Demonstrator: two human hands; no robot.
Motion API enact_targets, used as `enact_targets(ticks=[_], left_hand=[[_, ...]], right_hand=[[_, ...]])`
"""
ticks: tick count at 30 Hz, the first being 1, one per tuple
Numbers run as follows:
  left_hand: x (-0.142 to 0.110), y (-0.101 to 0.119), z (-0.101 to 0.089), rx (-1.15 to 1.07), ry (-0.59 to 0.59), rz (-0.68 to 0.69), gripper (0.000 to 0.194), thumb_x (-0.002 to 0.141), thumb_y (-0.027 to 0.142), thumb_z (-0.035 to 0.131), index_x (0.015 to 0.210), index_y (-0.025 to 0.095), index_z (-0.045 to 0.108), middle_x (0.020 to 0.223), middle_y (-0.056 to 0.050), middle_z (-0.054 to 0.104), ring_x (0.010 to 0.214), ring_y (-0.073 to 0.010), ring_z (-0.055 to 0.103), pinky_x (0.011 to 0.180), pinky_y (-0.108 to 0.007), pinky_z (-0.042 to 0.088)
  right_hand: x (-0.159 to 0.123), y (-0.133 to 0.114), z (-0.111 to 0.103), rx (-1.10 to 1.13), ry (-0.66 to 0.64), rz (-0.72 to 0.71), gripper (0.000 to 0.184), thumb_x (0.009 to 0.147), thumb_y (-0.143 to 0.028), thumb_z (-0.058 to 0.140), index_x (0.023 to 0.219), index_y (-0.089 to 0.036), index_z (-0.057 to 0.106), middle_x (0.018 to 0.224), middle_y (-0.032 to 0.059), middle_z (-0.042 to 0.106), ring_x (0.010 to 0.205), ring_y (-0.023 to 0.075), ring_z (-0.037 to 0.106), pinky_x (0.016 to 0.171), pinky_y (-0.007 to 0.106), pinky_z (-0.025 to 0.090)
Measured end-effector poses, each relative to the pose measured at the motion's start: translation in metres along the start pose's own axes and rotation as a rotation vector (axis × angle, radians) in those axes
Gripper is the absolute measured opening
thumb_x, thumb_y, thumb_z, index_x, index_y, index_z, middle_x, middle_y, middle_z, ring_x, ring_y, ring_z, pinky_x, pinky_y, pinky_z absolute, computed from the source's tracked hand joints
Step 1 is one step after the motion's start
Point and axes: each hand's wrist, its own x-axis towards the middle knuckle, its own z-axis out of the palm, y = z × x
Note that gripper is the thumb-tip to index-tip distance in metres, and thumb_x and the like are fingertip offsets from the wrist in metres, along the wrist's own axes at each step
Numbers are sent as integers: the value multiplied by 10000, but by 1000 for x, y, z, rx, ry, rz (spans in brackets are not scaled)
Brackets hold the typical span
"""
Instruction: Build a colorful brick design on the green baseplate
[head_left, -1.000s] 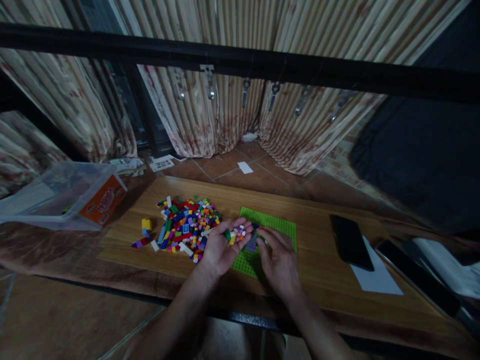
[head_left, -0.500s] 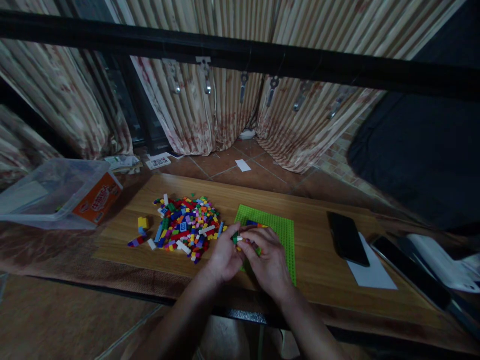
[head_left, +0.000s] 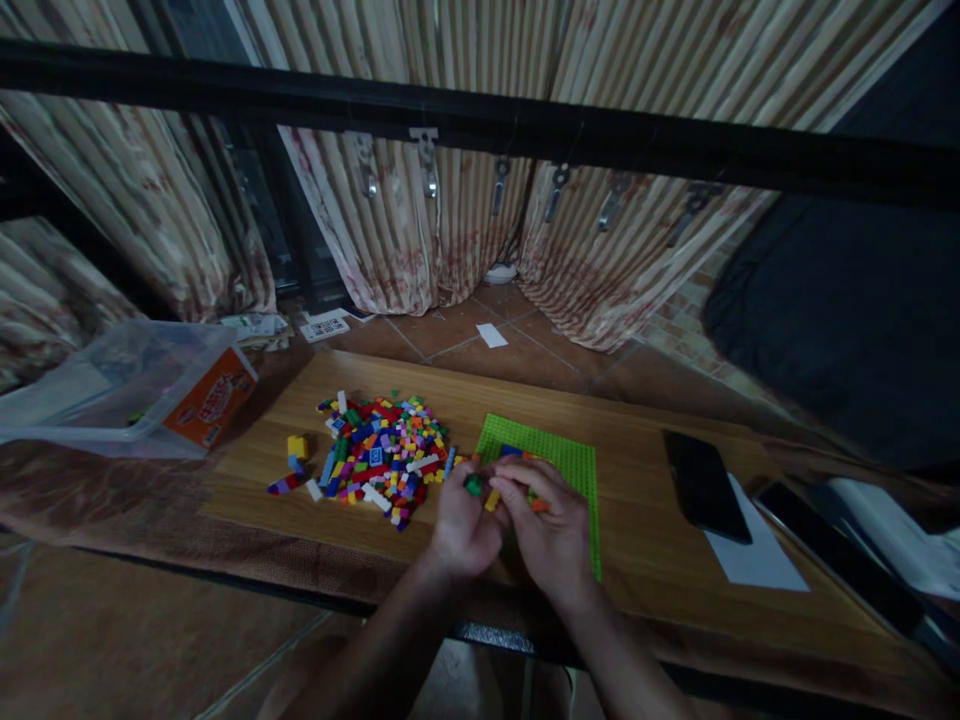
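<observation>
At the green baseplate (head_left: pixel 574 460): left hand (head_left: pixel 463 525) cups toy bricks (head_left: pixel 473 485).
Right hand (head_left: pixel 556 530) pinches, contents unclear; crowded fingertips could spill bricks.

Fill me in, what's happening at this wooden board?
A person's cupped left hand holds small bricks, a green one and a yellow one among them. The right hand has its fingertips right at them; whether it grips one is unclear. Both hands are over the near left part of a green baseplate, which has a blue brick near its far edge. A loose brick pile lies to the left, a black phone to the right.
</observation>
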Motion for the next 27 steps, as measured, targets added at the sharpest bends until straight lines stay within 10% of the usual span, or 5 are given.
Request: enact_targets(ticks=[7,14,27], left_hand=[[4,33,-2,-73,68,152,205,778,200,480,761,113,665,809,-113,669,781,-167,630,667,-250,556],[7,32,-4,-23,95,173,162,764,158,491,686,117,628,782,-89,663,730,-151,627,651,-239,548],[11,35,-9,-35,75,164,138,775,174,509,693,131,611,774,-79,663,729,-153,627,661,-254,551]], right_hand=[[16,50,-39,45,149,314,184,745,-356,655,811,-200,727,846,54,720,786,202,662,745,364,528],[9,48,-28,-188,-99,193,204,835,-296,536,875,-227,723,937,47,716,866,197,657,806,357,505],[10,69,-13,-321,-165,79,222,812,-240,558,971,-257,712,872,32,708,850,201,618,810,375,487]])
